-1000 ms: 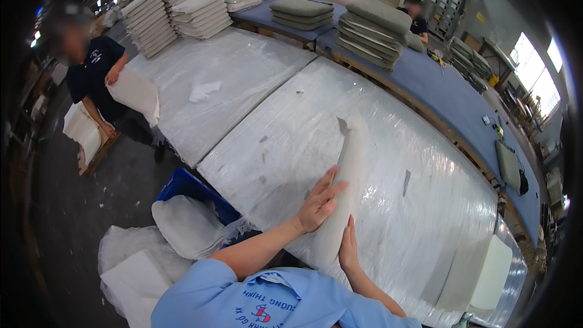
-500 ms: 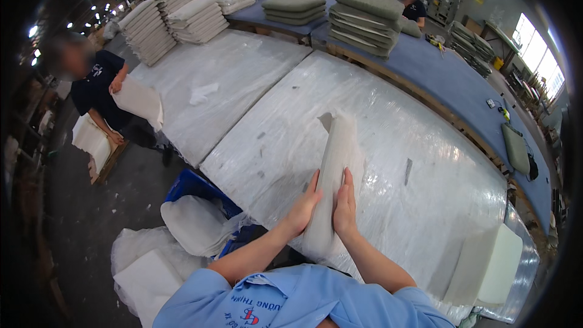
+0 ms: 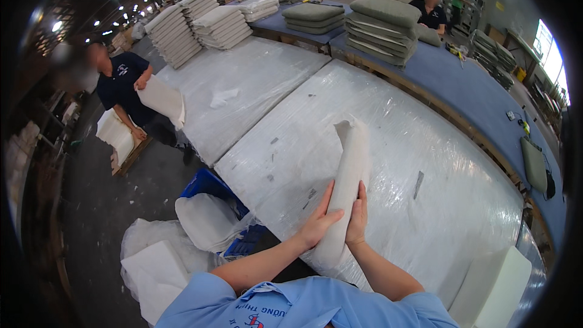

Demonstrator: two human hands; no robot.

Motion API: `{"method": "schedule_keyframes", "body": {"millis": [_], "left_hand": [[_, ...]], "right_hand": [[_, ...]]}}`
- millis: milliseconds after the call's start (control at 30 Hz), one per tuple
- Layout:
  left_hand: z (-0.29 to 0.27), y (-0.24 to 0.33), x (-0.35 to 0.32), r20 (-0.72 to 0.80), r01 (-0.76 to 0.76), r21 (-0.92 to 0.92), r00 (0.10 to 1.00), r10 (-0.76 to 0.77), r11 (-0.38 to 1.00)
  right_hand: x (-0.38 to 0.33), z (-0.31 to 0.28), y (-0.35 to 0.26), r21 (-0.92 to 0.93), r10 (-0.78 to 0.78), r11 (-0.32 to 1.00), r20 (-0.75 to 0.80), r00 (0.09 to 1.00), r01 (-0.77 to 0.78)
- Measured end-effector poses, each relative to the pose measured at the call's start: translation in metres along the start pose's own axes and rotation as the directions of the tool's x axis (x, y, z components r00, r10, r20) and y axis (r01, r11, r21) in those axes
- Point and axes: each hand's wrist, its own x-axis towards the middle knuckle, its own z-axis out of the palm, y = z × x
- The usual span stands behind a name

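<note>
A long off-white cushion stands on its narrow edge on the plastic-wrapped table, pointing away from me. Its far end has a loose flap of fabric. My left hand presses against its left side, with the thumb lying over the upper edge. From the right side my right hand grips it, fingers pointing forward. The cushion is squeezed between both palms. Another white cushion rests at the table's near right corner.
A blue crate holding white pads is at my left, beside a plastic bag. Stacked cushions stand at the far left, grey-green ones on the blue table. A co-worker on the left holds a white pad.
The whole view has shifted slightly. My left thumb has come over the cushion's upper edge, and the flap at its far end stands wider. Both hands keep hold of the cushion.
</note>
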Motion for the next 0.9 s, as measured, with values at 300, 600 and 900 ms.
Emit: {"method": "schedule_keyframes", "body": {"millis": [300, 600, 900], "left_hand": [[0.004, -0.018, -0.016, 0.067, -0.081, -0.067, 0.994, 0.085, 0.994], [0.006, -0.001, -0.053, -0.012, -0.094, 0.073, 0.995, 0.095, 0.993], [0.031, 0.013, -0.05, -0.069, -0.101, 0.421, 0.987, 0.142, 0.902]], "right_hand": [[-0.009, -0.01, -0.001, 0.061, -0.016, 0.998, -0.027, 0.999, 0.018], [-0.025, 0.015, -0.028, 0.15, 0.127, 0.98, 0.015, 0.992, -0.128], [-0.034, 0.019, -0.05, -0.344, 0.015, 0.939, -0.019, 1.0, -0.021]]}}
